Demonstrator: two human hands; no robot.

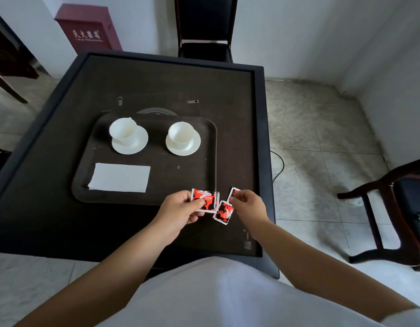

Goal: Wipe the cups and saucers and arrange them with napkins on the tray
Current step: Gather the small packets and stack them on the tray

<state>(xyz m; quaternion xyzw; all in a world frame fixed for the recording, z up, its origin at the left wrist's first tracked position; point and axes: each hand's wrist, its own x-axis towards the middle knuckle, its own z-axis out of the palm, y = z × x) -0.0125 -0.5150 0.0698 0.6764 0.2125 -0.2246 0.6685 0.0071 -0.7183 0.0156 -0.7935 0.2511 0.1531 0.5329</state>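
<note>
A dark brown tray (204, 138) lies on the table. On it stand two white cups on white saucers: the left cup (123, 131) on its saucer (138, 143), the right cup (181, 135) on its saucer (193, 146). A white folded napkin (120, 177) lies at the tray's near left. Just past the tray's near right corner, my left hand (180, 210) pinches a red and white napkin packet (204, 200). My right hand (247, 206) grips its torn part (224, 212), which hangs between both hands.
The dark square table (62, 220) has a raised rim. A black chair (205, 31) stands at the far side, a dark wooden chair (392, 204) on the right. A red cabinet (88, 29) is against the back wall. A cable (278, 164) hangs off the table's right edge.
</note>
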